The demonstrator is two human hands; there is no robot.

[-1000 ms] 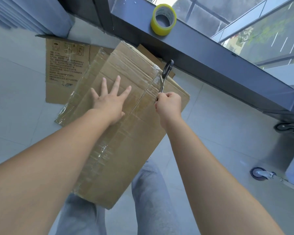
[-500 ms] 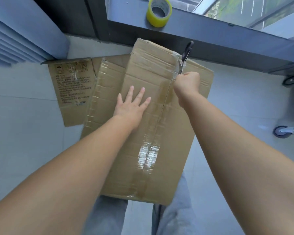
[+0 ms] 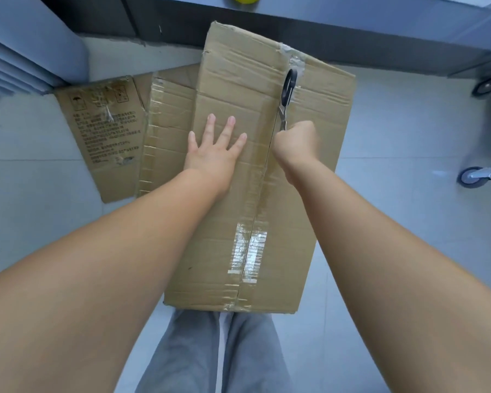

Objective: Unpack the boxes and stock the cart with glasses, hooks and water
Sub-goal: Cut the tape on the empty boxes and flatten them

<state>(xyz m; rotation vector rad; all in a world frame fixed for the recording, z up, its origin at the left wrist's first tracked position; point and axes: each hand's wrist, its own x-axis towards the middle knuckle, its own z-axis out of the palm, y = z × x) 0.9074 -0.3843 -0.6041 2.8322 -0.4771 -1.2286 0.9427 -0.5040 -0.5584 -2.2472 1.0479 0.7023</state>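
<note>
early yet: box (image 3: 267,171) taped, seemingly partly slit; left hand (image 3: 214,150) spread flat, right hand (image 3: 295,144) fisted round scissors (image 3: 286,97).

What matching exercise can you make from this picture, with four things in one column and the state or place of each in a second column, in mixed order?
Things:
1. left hand
2. right hand
3. taped box
4. flattened cardboard

States or places:
A. lies flat on the floor, left of the box
B. fingers spread, pressing flat on the box top
C. closed, with tape along its middle seam
D. fist gripping the scissors by the blades, handles pointing away

Pairs: 1-B, 2-D, 3-C, 4-A
</note>
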